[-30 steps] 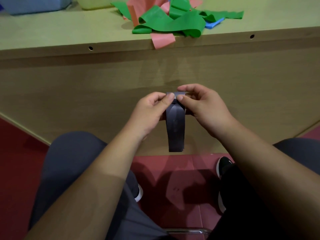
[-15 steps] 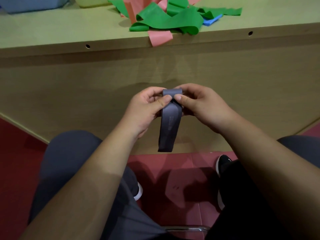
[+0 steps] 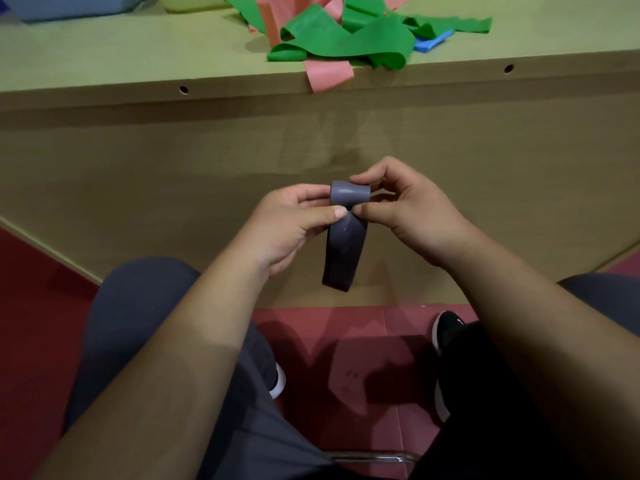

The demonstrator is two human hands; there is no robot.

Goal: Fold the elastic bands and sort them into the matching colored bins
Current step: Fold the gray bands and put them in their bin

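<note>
Grey band (image 3: 344, 251): a flat, wide, smooth rubbery strip with a faint sheen. It is held in the air in front of the tabletop's (image 3: 138, 60) front panel, below the edge. The top end is rolled over into a short loop, and the doubled rest hangs straight down.

Left hand (image 3: 294, 226): grip is closed on the band, which is pinched between thumb and fingers at the loop's base. Right hand (image 3: 408, 216): grip is pinched on the same spot from 3 o'clock, with the forefinger curled over the loop's top. Thumb tips are almost touching.

Tabletop is pale wood-look laminate, with two small holes seen in the front edge.

At 12 o'clock from the hands a loose tangled pile is laid: green bands (image 3: 346, 39), pink bands (image 3: 327, 74), and a blue band (image 3: 431, 43) at the pile's 3 o'clock side. All are thin, floppy ribbons. One pink end is draped over the edge.

Blue bin (image 3: 69, 6) is seen at 11 o'clock, cropped by the frame, with a yellow bin (image 3: 194, 1) just beside it at 3 o'clock. Contents of both are hidden.
</note>
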